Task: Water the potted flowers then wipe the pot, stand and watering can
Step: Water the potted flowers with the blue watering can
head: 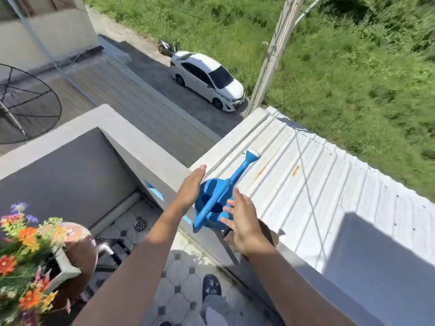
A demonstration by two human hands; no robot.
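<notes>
Watering can (213,203): blue plastic, standing on the top of the grey balcony wall (131,147), right at the wall's corner beside the white corrugated roof (306,175).
Long axis: runs from the handle end, near and left, up to the spout rose (253,154), far and right, out over the roof.
Handle: a straight blue bar along that same axis over the open top; its near end points back toward the person.
Left grip (191,188): open hand, fingers straight and together, palm facing the can's left flank, just beside it; whether it touches cannot be told.
Right grip (243,225): open hand, fingers spread, in front of the can's near right side, holding nothing.
Nearer hand: both flank the body; the right one lies closer to the handle's near end.
Potted flowers (26,252): near left, well apart from the can, in a brown pot (81,252) low over the tiled floor (179,274).
Judgement: watering not yet begun; the can must be lifted, then swung left and toward the person.
</notes>
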